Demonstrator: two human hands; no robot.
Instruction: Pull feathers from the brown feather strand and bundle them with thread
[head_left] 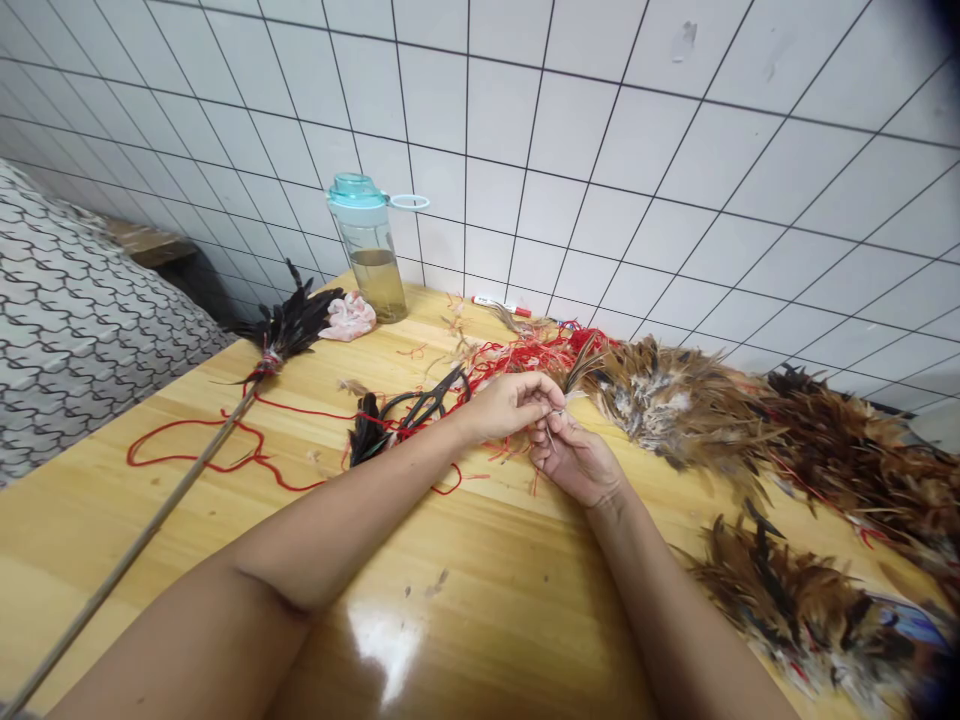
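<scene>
My left hand point(517, 405) and my right hand point(574, 455) meet above the table, fingers pinched together. Between them are a few small feathers point(580, 372), brown tips pointing away from me and thin quills showing near my right fingers. My fingers hide part of them. Just beyond lies a tangle of red yarn point(525, 352). Left of my hands, black-handled scissors point(427, 402) rest beside a small black feather bunch point(366, 430). A feather duster lies further left, its black feathers point(289, 325) tied with red yarn onto a long wooden stick point(172, 505).
Brown feather bundles point(675, 400) cover the right side of the table point(465, 600), with another bundle point(802, 600) nearer me. A water bottle point(371, 250), a crumpled pinkish-white bag point(350, 316) and a red-capped marker point(501, 306) stand or lie near the tiled wall point(510, 120).
</scene>
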